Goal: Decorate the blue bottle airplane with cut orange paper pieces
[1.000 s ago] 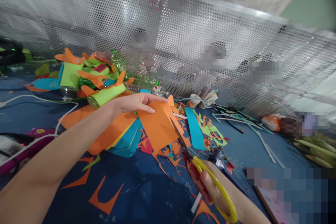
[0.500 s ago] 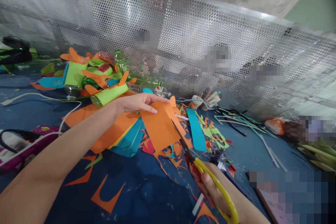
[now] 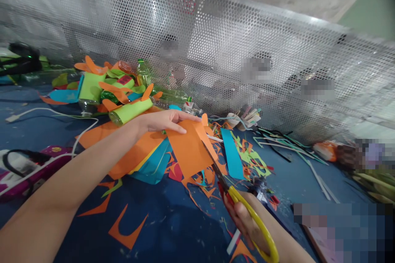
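My left hand (image 3: 173,121) grips the upper edge of an orange sheet of paper (image 3: 189,152), its thumb on the near face and its fingers stretched along the top. In my right hand (image 3: 245,213) are scissors (image 3: 247,209) with yellow and red handles. Their blades lie in a cut in the sheet, with a narrow orange strip parting on the right. Below and behind the sheet lie orange paper scraps (image 3: 208,191). A blue paper strip (image 3: 231,154) rests just right of it.
Bottles wrapped in coloured paper (image 3: 131,111) are heaped at back left. A perforated metal screen (image 3: 129,24) stands behind the blue table (image 3: 166,230). A white cable (image 3: 82,135) and a purple item (image 3: 54,152) lie left; thin strips (image 3: 314,176) lie right.
Both hands keep their hold on the paper and the scissors. The whole view has shifted slightly; the blades sit in nearly the same place in the cut.
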### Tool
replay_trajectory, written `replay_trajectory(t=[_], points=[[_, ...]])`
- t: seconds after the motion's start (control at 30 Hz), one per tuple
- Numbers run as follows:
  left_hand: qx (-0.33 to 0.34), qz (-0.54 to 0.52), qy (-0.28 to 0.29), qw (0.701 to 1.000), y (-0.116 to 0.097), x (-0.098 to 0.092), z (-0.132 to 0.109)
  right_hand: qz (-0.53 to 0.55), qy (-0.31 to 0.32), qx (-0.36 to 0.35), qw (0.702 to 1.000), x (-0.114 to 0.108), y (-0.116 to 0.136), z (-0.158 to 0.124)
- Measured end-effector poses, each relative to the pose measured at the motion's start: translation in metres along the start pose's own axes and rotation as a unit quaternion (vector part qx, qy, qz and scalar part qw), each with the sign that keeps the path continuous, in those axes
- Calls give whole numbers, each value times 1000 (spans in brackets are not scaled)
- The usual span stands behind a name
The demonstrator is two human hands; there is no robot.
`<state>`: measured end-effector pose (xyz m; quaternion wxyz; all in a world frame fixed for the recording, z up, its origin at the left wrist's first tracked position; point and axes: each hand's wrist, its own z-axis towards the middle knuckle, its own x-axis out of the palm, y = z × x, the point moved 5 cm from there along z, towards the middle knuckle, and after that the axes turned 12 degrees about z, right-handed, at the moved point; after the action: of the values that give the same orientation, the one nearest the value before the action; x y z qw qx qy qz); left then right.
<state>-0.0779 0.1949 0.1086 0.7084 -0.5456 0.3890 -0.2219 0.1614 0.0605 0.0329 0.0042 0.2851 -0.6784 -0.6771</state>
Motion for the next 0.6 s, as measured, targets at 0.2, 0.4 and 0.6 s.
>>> replay_trajectory(t=[0.2, 0.4, 0.6], points=[[0, 16, -1, 1000, 10, -2, 4, -91, 69, -78, 990, 4, 31, -2], [-1, 9, 41, 999, 13, 8, 6, -132, 88, -85, 984, 3, 34, -3], [25, 24, 69, 997, 8, 15, 8, -126, 91, -80, 985, 3, 26, -4]])
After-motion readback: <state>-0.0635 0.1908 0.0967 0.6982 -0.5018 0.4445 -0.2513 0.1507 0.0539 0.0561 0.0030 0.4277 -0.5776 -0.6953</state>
